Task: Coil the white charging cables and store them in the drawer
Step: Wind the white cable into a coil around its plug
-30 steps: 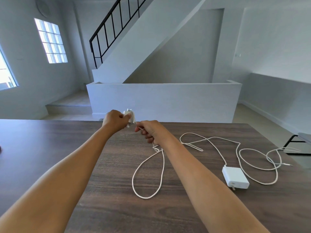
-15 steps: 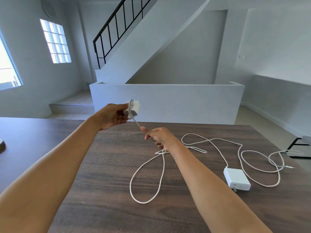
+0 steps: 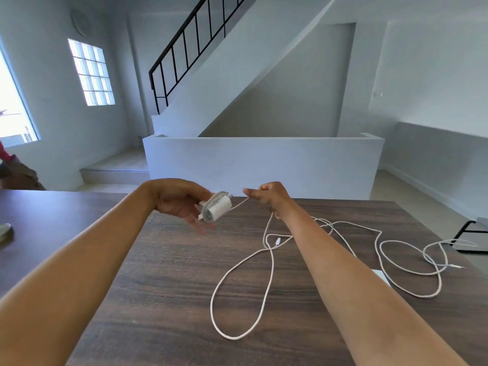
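My left hand point(image 3: 179, 204) holds a small white charger plug point(image 3: 217, 210) above the dark wooden table point(image 3: 163, 291), with a turn of cable around it. My right hand point(image 3: 269, 198) pinches the white cable point(image 3: 245, 294) just right of the plug; the cable drops from the fist and lies in a long loop on the table. A second white cable point(image 3: 412, 262) lies in loose loops at the right. Its white power brick point(image 3: 380, 276) is mostly hidden behind my right forearm. No drawer is in view.
The table's far edge runs just behind my hands, with a low white wall point(image 3: 264, 165) and a staircase beyond. A black metal frame point(image 3: 470, 233) stands off the table's right edge. A round object point(image 3: 5, 231) sits at the table's left edge.
My left hand has turned the plug over and lowered it. My right hand has risen and moved right, pulling the cable taut from the plug. The loop on the table has shifted.
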Demonstrator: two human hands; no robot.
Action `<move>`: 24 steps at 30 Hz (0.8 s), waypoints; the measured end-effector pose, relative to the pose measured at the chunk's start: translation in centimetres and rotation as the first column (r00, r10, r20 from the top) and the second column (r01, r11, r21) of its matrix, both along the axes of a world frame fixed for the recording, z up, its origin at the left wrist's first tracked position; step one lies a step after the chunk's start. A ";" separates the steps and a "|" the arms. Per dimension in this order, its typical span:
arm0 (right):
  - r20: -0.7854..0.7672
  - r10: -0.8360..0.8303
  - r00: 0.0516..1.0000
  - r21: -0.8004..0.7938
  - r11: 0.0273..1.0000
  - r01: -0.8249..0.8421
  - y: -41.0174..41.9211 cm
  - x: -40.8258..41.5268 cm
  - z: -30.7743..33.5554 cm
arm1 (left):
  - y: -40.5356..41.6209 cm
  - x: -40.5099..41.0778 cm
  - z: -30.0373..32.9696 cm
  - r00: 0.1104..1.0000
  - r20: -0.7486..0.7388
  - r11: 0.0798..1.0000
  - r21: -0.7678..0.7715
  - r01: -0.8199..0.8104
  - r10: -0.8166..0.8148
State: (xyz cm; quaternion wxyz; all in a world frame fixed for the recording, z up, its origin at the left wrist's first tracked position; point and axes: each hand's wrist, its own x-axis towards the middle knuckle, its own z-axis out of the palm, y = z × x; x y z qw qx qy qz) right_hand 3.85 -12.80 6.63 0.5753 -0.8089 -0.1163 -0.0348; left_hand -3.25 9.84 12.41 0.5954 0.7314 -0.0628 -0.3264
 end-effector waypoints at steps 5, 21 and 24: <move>-0.016 -0.138 0.990 -0.011 0.990 0.138 -1.3 0.5 -0.7 | 0.0 0.1 -1.3 0.999 0.042 0.998 -0.069 0.016 -0.013; -0.030 0.007 1.000 -0.285 0.958 -0.015 -0.2 -0.4 -3.1 | -0.2 3.5 -4.4 0.620 0.390 0.721 -0.201 -0.663 0.680; -0.148 0.090 0.985 -0.285 0.950 -0.130 -0.4 -0.9 -3.3 | 0.4 4.4 -5.4 0.485 0.424 0.611 -0.238 -0.755 0.765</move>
